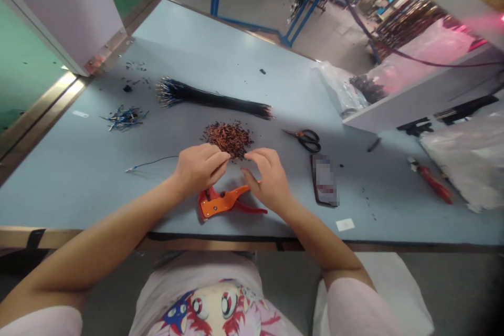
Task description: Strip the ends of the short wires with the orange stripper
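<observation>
A thin black wire (157, 159) runs out to the left from my left hand (202, 167), whose fingers are pinched around it. Its far end carries a silvery tip lying on the table. My right hand (269, 176) is just to the right, thumb and fingers apart, with nothing visible between them. Under and beside it lies an orange and red wire stripper (220, 203), one handle partly covered by that hand. Directly beyond both hands spreads a pile of short copper-coloured pieces with dark bits (230, 136).
Farther back lies a bundle of black wires (220, 100), with a small heap of blue-ended pieces (125, 118) to its left. To the right are black-handled scissors (307, 139), a phone (325, 181), a white label (345, 224) and red-handled pliers (433, 181). Plastic bags (457, 152) sit at the right.
</observation>
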Available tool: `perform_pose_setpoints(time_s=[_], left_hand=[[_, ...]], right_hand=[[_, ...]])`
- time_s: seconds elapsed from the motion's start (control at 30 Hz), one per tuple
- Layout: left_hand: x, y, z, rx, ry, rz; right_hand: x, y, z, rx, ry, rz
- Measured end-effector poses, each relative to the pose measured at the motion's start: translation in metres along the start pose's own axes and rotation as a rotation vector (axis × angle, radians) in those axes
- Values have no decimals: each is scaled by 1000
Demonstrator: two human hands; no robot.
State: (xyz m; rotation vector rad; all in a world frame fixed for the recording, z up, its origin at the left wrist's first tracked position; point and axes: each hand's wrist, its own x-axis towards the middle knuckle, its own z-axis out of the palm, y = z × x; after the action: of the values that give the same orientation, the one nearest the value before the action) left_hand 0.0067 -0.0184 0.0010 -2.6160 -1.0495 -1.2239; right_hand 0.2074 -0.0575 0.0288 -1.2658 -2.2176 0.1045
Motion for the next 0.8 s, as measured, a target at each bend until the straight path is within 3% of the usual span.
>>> perform_pose_setpoints(time_s=[0.27, 0.5, 0.67, 0.8], left_hand=[[0, 2, 0, 56, -39, 44], [3, -5, 4, 129, -152, 24], [6, -14, -6, 113, -92, -85], [7, -20, -14, 36, 32, -204]], right_hand=[[10, 4, 9, -208, 118, -109], [21, 18, 32, -300, 74, -132], [24, 60, 29, -315, 47, 117], [20, 82, 27, -50, 22, 203]])
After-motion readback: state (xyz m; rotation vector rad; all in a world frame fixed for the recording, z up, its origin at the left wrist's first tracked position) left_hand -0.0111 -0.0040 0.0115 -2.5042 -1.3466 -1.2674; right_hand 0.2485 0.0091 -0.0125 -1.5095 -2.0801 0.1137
